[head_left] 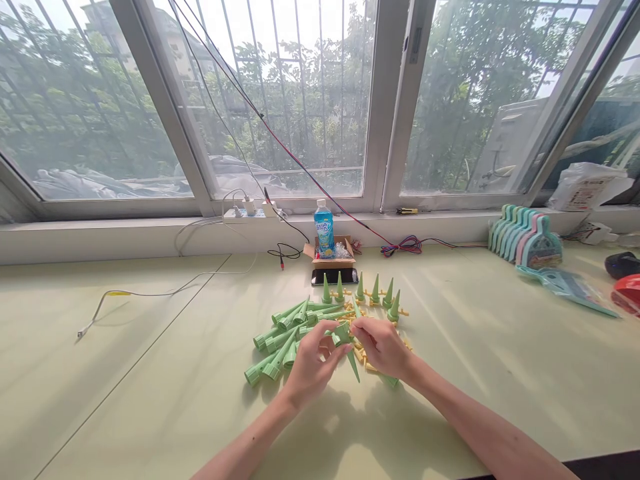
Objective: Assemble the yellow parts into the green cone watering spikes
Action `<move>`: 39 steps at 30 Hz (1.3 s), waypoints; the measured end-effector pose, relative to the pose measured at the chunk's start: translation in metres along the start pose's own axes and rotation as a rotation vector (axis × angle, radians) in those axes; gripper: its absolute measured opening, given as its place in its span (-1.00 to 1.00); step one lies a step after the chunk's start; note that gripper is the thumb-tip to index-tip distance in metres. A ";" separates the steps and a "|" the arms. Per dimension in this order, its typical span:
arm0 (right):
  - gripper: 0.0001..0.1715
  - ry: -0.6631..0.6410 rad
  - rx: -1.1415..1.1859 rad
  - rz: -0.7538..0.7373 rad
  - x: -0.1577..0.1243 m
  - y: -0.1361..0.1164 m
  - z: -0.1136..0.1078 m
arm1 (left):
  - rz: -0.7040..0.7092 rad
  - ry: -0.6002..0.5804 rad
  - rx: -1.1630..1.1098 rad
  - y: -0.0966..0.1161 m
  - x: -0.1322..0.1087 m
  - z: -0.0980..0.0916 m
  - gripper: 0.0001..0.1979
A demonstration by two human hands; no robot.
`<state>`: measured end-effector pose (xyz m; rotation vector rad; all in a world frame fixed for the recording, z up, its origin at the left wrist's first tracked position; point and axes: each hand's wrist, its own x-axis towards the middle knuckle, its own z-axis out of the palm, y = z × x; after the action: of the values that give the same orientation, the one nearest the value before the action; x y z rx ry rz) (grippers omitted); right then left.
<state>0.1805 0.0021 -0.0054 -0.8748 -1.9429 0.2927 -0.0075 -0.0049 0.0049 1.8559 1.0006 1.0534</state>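
Observation:
My left hand (316, 363) grips a green plastic spike (342, 334) by its wide socket end, thumb below and fingers above. A slim green point (353, 367) shows just under that grip, angled down to the right. Close beside the socket, my right hand (383, 345) is closed in a pinch; whatever lies between its fingertips is hidden. Left of the hands lies a pile of green spikes (277, 357) with hollow ends. Under and around my right hand are small yellow valve-like pieces (371, 367). Behind, several green spikes (375, 291) stand upright with yellow pieces at their bases.
A phone (334, 277) lies before a small cardboard box (345, 262) with a blue bottle (325, 230). Coiled wires (403, 246) and a white cable (170, 293) cross the table (150, 400). Pastel plastic hangers or boards (525, 237) stand at right, near a red object (627, 295).

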 end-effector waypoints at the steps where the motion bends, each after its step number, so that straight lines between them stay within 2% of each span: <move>1: -0.69 -0.001 -0.001 0.002 0.000 0.000 0.000 | 0.015 0.005 0.009 -0.001 0.000 0.000 -0.72; 6: -0.70 0.000 -0.003 0.005 0.000 0.000 0.000 | 0.086 0.033 0.038 -0.003 0.000 0.001 -0.78; 12: -0.69 0.005 0.004 0.002 0.002 -0.001 -0.001 | 0.090 0.048 0.049 -0.001 0.001 0.002 -0.81; 19: -0.70 0.045 0.011 -0.015 0.002 -0.003 0.000 | 0.022 0.027 0.007 0.006 0.000 0.002 -0.71; 28: -0.72 0.123 0.027 -0.026 0.002 -0.003 -0.001 | -0.144 0.061 -0.301 0.009 0.005 0.002 -0.60; 32: -0.75 0.120 0.001 -0.075 0.002 -0.002 -0.001 | -0.249 0.002 -0.419 0.013 0.007 0.001 -0.56; 39: -0.75 0.070 -0.007 -0.147 0.004 -0.004 -0.002 | -0.421 -0.201 -0.581 0.004 0.009 0.002 -0.44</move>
<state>0.1795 0.0019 0.0003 -0.7325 -1.9322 0.1661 -0.0010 0.0011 0.0107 1.1846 0.8071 0.7744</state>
